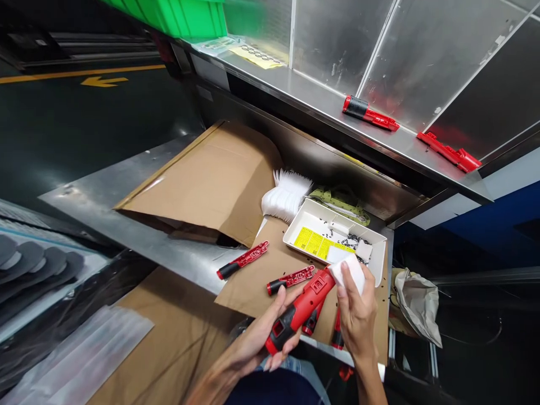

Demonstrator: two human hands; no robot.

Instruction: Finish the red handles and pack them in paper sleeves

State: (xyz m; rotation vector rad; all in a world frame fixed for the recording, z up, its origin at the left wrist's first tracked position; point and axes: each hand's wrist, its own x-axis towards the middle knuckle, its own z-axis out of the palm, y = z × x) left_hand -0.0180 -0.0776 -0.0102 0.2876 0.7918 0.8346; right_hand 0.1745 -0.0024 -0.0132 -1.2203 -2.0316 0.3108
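A red power tool [297, 311] is gripped by the left hand [262, 332], a white cloth [349, 274] by the right hand [357, 318]; a slip could knock the tray [310, 215] of black screws [350, 242].

Tool: a red plastic tool body [300, 310] with black parts and a square opening near its lower end is lying tilted, its upper end pointing away from the person.
Left hand [257, 332]: is cradling that body, fingers wrapping around its lower half.
Wipe: a folded white wipe [349, 274] is resting against the body's upper end, looking clean.
Right hand [358, 318]: is pinching the wipe between thumb and fingers.
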